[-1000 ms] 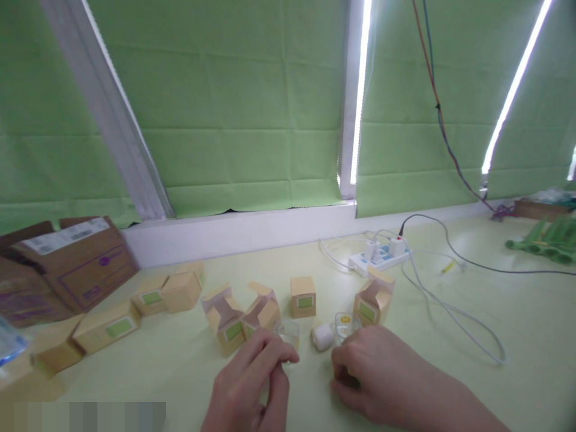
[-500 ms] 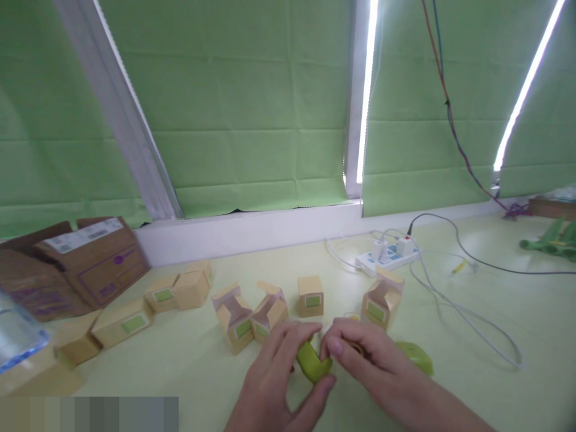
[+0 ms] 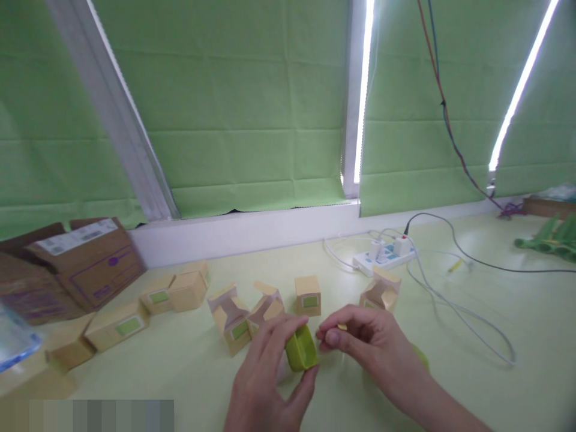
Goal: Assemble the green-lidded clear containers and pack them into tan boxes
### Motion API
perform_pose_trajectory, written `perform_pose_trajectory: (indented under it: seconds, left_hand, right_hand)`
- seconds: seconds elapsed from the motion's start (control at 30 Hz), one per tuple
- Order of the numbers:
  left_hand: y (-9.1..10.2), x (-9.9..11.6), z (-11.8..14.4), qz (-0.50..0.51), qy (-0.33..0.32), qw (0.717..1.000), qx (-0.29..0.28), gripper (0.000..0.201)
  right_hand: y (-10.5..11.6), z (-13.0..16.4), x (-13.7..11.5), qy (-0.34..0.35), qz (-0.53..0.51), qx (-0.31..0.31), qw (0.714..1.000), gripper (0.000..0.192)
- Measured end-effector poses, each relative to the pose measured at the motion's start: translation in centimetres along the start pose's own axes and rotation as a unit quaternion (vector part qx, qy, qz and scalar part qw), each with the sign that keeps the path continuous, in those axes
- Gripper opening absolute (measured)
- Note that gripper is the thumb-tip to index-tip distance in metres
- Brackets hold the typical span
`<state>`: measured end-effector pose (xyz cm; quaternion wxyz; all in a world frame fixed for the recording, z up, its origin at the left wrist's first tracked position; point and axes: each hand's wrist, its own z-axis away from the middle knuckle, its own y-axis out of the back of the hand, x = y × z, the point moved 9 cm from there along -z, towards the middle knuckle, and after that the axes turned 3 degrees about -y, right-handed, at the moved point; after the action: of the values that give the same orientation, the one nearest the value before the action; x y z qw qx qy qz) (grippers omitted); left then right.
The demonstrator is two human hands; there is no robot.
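My left hand [image 3: 272, 372] grips a small green hollow plastic case [image 3: 302, 349] between thumb and fingers, its open side tilted toward the right. Just right of the case, my right hand [image 3: 360, 339] is closed in a pinch, its fingertips apart from the case or barely at its edge. A little yellowish tip [image 3: 342, 327] shows between those fingers; most of what they hold is hidden. Another green plastic piece [image 3: 422, 356] lies on the table, largely covered by my right wrist.
Behind my hands stand open small cartons [image 3: 231, 321] and a closed small carton [image 3: 308, 295]. More cartons [image 3: 117, 324] line the left side, before a large cardboard box [image 3: 90, 264]. A power strip [image 3: 382, 258] with cables is at the back right; green tubes [image 3: 546, 243] lie far right.
My right hand has drawn back from the case, its fingers now outside it. My left hand has turned the case, showing more of its hollow inside. The view has shifted slightly.
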<state>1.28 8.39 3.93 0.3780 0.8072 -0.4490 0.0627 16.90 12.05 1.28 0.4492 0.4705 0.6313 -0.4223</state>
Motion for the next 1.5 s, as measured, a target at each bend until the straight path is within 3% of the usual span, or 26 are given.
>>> perform_pose_trajectory:
  seconds: [0.13,0.27,0.4,0.53,0.7,0.87,1.03,1.17,1.33,1.5]
  left_hand:
    - [-0.4,0.5,0.0,0.018,-0.016,1.0,-0.014,0.049]
    - [-0.3,0.7,-0.1,0.004,-0.026,0.999,-0.027,0.048]
    - [-0.5,0.9,-0.2,-0.033,-0.052,0.996,-0.062,0.053]
    - [-0.1,0.1,-0.1,-0.035,-0.024,0.998,-0.035,0.05]
    - [-0.3,0.3,-0.2,-0.027,-0.032,0.999,-0.034,0.048]
    - [-0.5,0.3,-0.1,-0.013,-0.04,0.998,-0.054,0.055]
    - [-1.3,-1.0,0.4,0.058,0.039,0.995,-0.069,0.057]
    - [-1.9,-1.7,0.6,0.142,0.081,0.986,-0.046,0.046]
    - [-1.7,-1.6,0.5,0.108,0.046,0.992,-0.054,0.045]
    - [-1.2,-0.6,0.0,-0.007,-0.026,0.997,-0.077,0.051]
  right_hand:
    - [1.0,0.1,-0.9,0.038,0.079,0.057,0.994,0.012]
    - [1.4,0.2,-0.6,0.014,0.075,0.08,0.994,0.011]
    - [0.5,0.1,-0.3,0.0,0.006,0.039,0.999,0.011]
    - [-0.2,0.0,-0.3,0.011,0.002,0.005,1.0,0.01]
    - [-0.3,0.2,-0.6,0.034,0.045,-0.006,0.998,0.007]
    - [0.1,0.5,-1.8,0.063,0.172,0.013,0.983,0.007]
    - [-0.2,1.0,-3.7,0.145,0.25,0.004,0.957,0.01]
    - [-0.3,1.1,-3.8,0.157,0.254,0.006,0.954,0.011]
    - [-0.8,1.1,-3.6,0.133,0.258,0.004,0.957,0.017]
    - [-2.1,1.4,-4.3,0.177,0.343,-0.055,0.921,0.018]
